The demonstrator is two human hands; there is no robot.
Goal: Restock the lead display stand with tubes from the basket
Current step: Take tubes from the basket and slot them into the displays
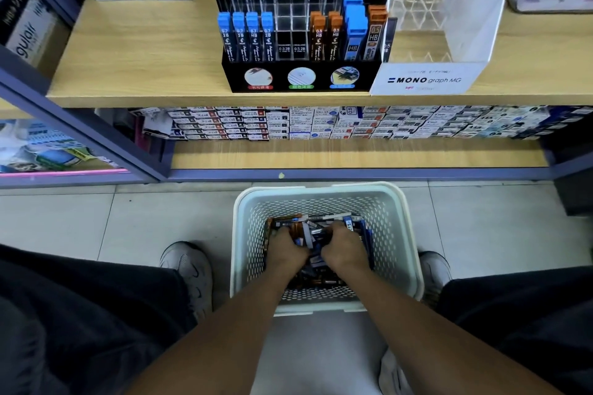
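Both hands reach into a white perforated basket on the tiled floor, left hand and right hand curled over a jumble of lead tubes; the fingertips are buried, so the exact grip cannot be told. Above, the black lead display stand shows blue- and orange-capped tubes beside bare slots.

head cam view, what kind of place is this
Most likely a stationery shop aisle. A lead display stand with graded slots sits on a wooden shelf, stacked small boxes fill the shelf below, and a basket of tubes stands on the tiled floor.
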